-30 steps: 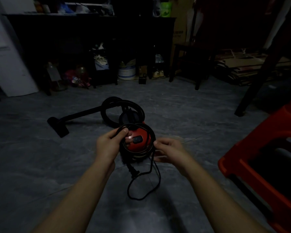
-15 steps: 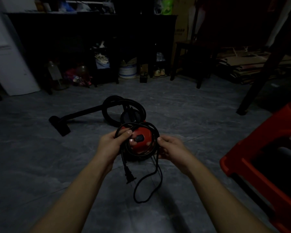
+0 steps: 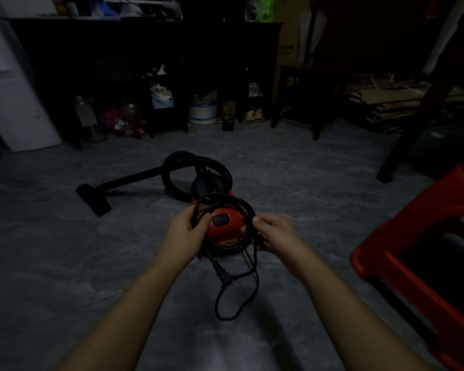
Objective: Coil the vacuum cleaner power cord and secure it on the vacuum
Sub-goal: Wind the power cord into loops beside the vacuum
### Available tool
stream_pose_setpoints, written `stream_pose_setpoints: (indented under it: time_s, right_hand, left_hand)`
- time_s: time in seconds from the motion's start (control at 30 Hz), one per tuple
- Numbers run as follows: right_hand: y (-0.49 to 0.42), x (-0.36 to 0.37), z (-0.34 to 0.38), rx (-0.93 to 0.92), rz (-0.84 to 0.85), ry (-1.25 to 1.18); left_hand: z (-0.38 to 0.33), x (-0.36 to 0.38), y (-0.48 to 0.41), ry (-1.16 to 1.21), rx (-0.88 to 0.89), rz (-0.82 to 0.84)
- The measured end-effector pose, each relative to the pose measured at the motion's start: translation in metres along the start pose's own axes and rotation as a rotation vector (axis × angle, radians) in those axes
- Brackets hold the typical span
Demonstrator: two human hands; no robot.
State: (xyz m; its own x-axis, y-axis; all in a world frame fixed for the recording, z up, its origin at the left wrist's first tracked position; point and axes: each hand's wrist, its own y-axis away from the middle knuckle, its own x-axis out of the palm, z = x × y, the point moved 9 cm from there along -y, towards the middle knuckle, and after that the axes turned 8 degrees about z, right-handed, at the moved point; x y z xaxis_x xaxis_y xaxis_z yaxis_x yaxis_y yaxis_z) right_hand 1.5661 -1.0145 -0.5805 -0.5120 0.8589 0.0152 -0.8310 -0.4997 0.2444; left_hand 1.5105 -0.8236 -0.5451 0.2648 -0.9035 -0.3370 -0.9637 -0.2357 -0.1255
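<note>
Your left grip (image 3: 188, 228) just curled round cord loops (image 3: 249, 210), right grip (image 3: 276, 234) pinches opposite side; loops ring vacuum (image 3: 231, 228), plug (image 3: 224, 275) tail trailing, so securing's left.

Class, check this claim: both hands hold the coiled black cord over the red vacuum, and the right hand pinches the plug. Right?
Wrong on the plug: the head view shows it dangling free below. The left hand and right hand do hold the cord over the vacuum.
</note>
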Motion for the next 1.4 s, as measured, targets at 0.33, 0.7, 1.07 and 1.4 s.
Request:
stream_pose_setpoints:
  time_s: [0.33, 0.7, 1.07, 1.4]
  right_hand:
    - [0.000, 0.001, 0.003, -0.050, -0.056, 0.189]
    - [0.003, 0.020, 0.008, -0.040, 0.030, 0.081]
    - [-0.001, 0.023, 0.005, -0.028, 0.060, 0.022]
    - [-0.005, 0.008, 0.002, -0.045, -0.017, 0.098]
  left_hand:
    - [0.014, 0.014, 0.006, -0.131, -0.086, 0.182]
    - [0.016, -0.001, 0.010, -0.156, -0.130, -0.027]
    - [0.013, 0.003, 0.012, -0.167, -0.144, -0.048]
    - [0.018, 0.017, 0.006, -0.015, -0.158, 0.066]
